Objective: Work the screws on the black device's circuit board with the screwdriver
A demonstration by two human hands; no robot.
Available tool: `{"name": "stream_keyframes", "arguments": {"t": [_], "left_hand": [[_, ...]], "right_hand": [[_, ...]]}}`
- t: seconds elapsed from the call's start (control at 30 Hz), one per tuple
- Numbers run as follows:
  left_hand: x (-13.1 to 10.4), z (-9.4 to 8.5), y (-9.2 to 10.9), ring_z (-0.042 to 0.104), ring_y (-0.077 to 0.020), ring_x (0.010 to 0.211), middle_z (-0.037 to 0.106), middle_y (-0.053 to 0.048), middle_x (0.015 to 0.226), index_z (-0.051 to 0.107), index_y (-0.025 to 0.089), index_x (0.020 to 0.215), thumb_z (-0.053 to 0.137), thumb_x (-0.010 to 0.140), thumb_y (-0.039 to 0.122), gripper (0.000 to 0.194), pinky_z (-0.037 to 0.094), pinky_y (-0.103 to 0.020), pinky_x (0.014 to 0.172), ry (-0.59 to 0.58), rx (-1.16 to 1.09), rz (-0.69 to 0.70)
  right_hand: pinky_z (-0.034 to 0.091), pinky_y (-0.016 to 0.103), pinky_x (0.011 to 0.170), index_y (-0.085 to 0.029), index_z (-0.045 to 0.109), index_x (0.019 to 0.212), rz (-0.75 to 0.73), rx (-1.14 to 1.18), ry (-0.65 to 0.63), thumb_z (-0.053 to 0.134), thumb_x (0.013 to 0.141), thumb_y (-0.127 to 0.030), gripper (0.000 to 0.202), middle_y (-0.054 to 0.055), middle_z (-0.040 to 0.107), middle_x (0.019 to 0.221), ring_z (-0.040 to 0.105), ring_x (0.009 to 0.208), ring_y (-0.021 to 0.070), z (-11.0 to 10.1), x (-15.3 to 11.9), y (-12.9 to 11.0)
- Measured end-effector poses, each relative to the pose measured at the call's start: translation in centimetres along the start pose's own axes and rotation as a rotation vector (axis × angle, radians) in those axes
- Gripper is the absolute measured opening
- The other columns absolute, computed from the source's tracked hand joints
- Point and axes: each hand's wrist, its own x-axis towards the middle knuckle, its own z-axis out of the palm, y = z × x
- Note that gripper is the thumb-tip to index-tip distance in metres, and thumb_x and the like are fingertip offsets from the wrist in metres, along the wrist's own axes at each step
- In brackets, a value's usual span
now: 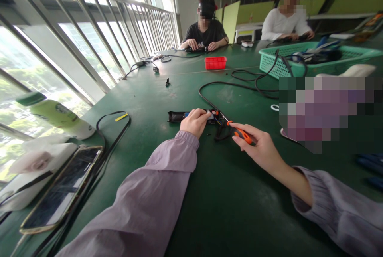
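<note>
My left hand [195, 123] is closed on a long black device [176, 116], its casing open so that a blue part and thin wires show. The fingers press down near the device's middle and hide some of it. In my right hand [263, 147] is an orange and black screwdriver [242, 134]. Its shaft points left and away from me, with the tip at the device's right end among the wires; whether it sits in a screw I cannot tell. A black cable [206, 86] runs to that end. A tiny dark piece [208, 134] lies just below the device.
At left are a phone [62, 189], a strap [100, 165] and a green-capped bottle [60, 115]. Ahead stand a red tray [216, 63] and, at right, a green basket [269, 63] of tools. A small black part [167, 82] lies mid-table. Two people sit across.
</note>
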Motion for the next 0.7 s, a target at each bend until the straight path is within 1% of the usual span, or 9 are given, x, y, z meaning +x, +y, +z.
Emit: {"name": "stream_keyframes", "arguments": {"t": [0.1,0.33,0.57,0.7], "left_hand": [[0.03,0.05,0.01,0.056,-0.0104,0.081,0.063,-0.001,0.088,0.064,0.024,0.1,0.039,0.091,0.024,0.027,0.045,-0.02,0.07,-0.011,0.008,-0.001],[0.28,-0.28,0.48,0.055,-0.0106,0.081,0.063,-0.001,0.088,0.066,0.024,0.094,0.04,0.091,0.025,0.026,0.046,-0.021,0.069,-0.045,0.003,-0.04],[0.33,-0.03,0.32,0.055,-0.0101,0.079,0.064,-0.001,0.087,0.064,0.023,0.095,0.039,0.092,0.028,0.026,0.045,-0.02,0.067,-0.02,0.017,-0.036],[0.51,0.07,0.26,0.055,-0.0103,0.079,0.064,-0.001,0.087,0.064,0.023,0.094,0.039,0.091,0.028,0.026,0.045,-0.02,0.067,-0.03,0.03,-0.049]], "right_hand": [[0.044,0.025,0.056,-0.017,0.061,0.111,0.001,0.004,-0.003,0.057,0.078,-0.038,0.039,0.001,0.053,0.08,0.049,0.057,0.0092,0.01,0.02,-0.01],[0.043,0.025,0.055,-0.017,0.061,0.111,0.003,0.019,0.002,0.058,0.078,-0.037,0.038,0.001,0.052,0.079,0.047,0.055,0.0084,0.12,0.0,-0.13],[0.042,0.025,0.054,-0.017,0.061,0.111,0.003,0.014,-0.004,0.058,0.078,-0.038,0.039,0.001,0.052,0.078,0.046,0.054,0.0084,0.08,-0.01,0.01],[0.043,0.025,0.055,-0.017,0.061,0.111,0.016,0.009,-0.002,0.058,0.078,-0.038,0.04,0.001,0.053,0.079,0.047,0.055,0.0088,0.08,0.04,-0.06]]}}
